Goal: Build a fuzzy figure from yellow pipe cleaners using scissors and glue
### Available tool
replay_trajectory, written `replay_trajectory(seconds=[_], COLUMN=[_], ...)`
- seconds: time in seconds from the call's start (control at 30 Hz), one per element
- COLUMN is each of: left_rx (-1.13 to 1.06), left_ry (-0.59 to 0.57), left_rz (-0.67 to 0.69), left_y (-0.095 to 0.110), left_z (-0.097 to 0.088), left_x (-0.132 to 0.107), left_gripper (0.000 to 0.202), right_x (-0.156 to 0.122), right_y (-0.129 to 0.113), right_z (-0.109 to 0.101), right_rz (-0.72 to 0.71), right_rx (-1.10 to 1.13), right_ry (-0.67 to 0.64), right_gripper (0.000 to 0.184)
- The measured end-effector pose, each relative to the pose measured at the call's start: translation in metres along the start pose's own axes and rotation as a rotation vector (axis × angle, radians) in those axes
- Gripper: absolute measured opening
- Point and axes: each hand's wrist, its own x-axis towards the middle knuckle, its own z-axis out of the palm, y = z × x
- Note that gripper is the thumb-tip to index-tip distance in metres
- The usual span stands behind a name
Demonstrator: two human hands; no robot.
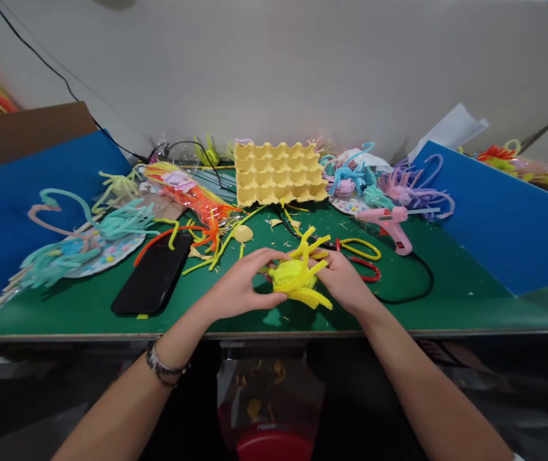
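Both my hands meet over the near middle of the green table (447, 294). Between them is a yellow pipe-cleaner bundle (298, 278), a fuzzy clump with several stems sticking up and out to the right. My left hand (242, 288) curls its fingers and thumb round the bundle's left side. From the other side, my right hand (344, 278) grips it, fingers closed on the stems. A beaded bracelet sits on my left wrist.
A black phone (153, 274) lies left of my hands. Behind are a yellow egg tray (278, 173), loose pipe cleaners, scissors with red and yellow handles (363, 255), a pink glue gun (392, 225) with its black cord, and blue sheets (495, 218) at both sides.
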Motion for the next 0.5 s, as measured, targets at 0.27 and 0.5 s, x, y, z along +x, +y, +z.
replay_trajectory(seconds=[0.27, 0.5], left_rx=[-0.282, -0.338], left_ry=[0.048, 0.075], left_rz=[-0.147, -0.116], left_y=[0.001, -0.010], left_z=[0.005, 0.007], left_x=[0.000, 0.001], left_gripper=[0.052, 0.046], right_x=[0.000, 0.000], right_y=[0.001, 0.003], right_z=[0.002, 0.003], right_rz=[-0.045, -0.046], right_rx=[0.037, -0.014], right_ry=[0.121, 0.123], right_gripper=[0.033, 0.037])
